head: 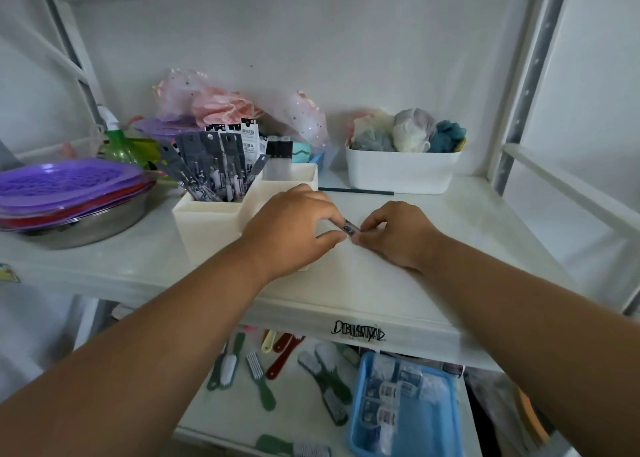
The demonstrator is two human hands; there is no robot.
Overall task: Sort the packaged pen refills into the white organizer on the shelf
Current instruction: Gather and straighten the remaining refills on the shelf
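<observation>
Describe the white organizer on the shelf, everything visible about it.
The white plastic organizer looks matte, boxy and open-topped, standing upright on the white shelf, left of centre. Two compartments show: a front-left one crammed with grey-and-black packaged pen refills leaning at angles, and a rear-right one holding frosted clear packs with black caps. The left hand and forearm cover its right front part; whether they touch it cannot be told. A steel bowl sits to its left.
</observation>
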